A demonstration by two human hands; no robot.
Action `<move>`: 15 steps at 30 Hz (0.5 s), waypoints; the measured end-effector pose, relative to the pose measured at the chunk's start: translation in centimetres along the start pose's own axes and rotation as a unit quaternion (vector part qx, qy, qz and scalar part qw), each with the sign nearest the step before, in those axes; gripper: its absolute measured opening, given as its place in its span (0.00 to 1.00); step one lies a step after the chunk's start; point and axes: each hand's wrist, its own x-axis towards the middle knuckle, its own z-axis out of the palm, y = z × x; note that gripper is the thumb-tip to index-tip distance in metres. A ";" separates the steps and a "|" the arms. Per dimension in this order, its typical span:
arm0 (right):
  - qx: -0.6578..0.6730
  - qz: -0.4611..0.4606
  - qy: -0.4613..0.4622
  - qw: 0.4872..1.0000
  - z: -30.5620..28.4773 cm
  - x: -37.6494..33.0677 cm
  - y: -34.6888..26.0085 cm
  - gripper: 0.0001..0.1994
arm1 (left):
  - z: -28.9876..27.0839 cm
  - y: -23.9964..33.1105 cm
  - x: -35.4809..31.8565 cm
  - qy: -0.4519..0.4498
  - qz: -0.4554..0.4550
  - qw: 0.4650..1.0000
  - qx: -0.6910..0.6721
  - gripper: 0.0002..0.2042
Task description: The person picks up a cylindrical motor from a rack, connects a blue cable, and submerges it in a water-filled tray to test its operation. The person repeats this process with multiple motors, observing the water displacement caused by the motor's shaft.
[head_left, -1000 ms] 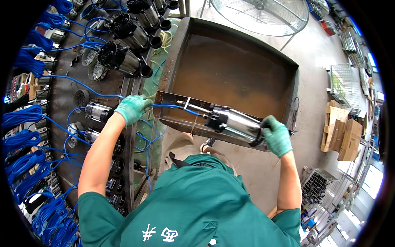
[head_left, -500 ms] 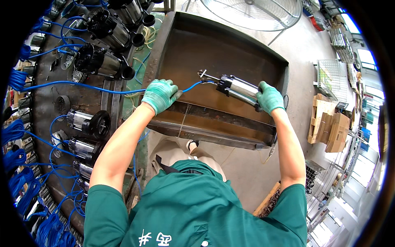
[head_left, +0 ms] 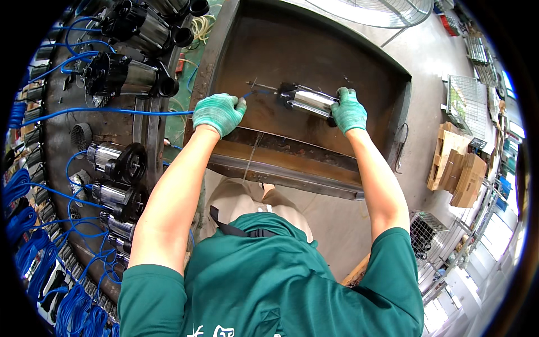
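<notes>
My right hand (head_left: 349, 110), in a green glove, grips the near right end of a shiny metal cylindrical motor (head_left: 311, 101). The motor lies slanted low in a dark metal tank (head_left: 403, 112) of brownish water; how deep it sits I cannot tell. From its black left end a thin shaft sticks out to the left. A blue cable (head_left: 129, 112) stretches from the left side into my gloved left hand (head_left: 218, 115), closed around it above the tank's left part. Beyond that hand the cable looks dim, running toward the motor's black end.
Black and metal pumps (head_left: 126, 76) crowd the bench on the left, with smaller motors (head_left: 118, 163) nearer me. Bundles of blue cable (head_left: 73, 309) hang at lower left. A large fan (head_left: 387, 14) stands behind the tank. Cardboard and wood (head_left: 457, 171) lie on the right.
The motor has moved left and slightly farther away, down into the tank, with my right hand on it. My left hand has risen slightly in view, and the cable beyond it looks dimmer.
</notes>
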 end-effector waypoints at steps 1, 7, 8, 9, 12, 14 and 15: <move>0.007 0.006 0.005 1.000 0.3 0.1 -0.1 0.22 | -0.1 0.1 0.0 -0.002 -0.006 1.000 0.001 0.23; 0.028 0.016 0.009 0.999 2.5 1.0 -0.4 0.24 | -0.9 1.0 0.3 -0.041 -0.045 0.998 0.003 0.22; 0.032 0.016 0.013 0.999 2.6 0.9 -0.6 0.24 | -1.1 1.1 0.3 -0.047 -0.053 0.997 0.006 0.22; 0.050 0.013 0.026 0.998 2.6 0.6 -0.7 0.24 | -1.1 1.2 0.3 -0.053 -0.059 0.997 0.010 0.21; 0.102 0.006 0.067 0.992 1.4 -0.7 -0.2 0.23 | -0.7 1.2 0.6 -0.042 -0.058 0.997 0.016 0.21; 0.168 0.006 0.108 0.980 0.7 -2.3 1.6 0.21 | -0.5 1.2 0.6 -0.048 -0.067 0.996 0.025 0.21; 0.194 0.004 0.128 0.973 -0.2 -3.4 2.5 0.20 | -0.6 1.3 0.5 -0.049 -0.073 0.996 0.026 0.21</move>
